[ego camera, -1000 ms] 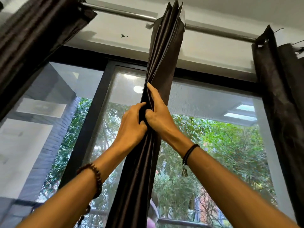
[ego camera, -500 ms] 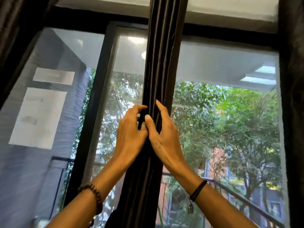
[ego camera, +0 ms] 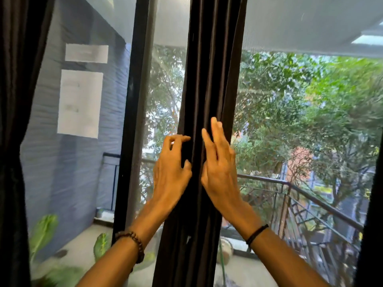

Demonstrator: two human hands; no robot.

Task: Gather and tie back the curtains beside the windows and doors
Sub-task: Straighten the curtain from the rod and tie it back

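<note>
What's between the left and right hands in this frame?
Head view: the gathered curtain hangs between the left hand and the right hand. Both hands touch its folds, and nothing else sits in the gap.

Black metal window frame [ego camera: 132, 100] with clear glazing, daylight entering; beyond it, a blue-grey ribbed wall [ego camera: 51, 162] bearing two pale rectangular patches [ego camera: 79, 104]. Dark metal balcony railing [ego camera: 310, 195] at right; dense green trees [ego camera: 300, 100] behind; white overhang [ego camera: 300, 23] above.

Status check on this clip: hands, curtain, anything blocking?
Left hand curled on the middle curtain. Right hand flat against it, fingers straight. Curtain bunched into folds, no tie in view. Nothing in the way.
</note>
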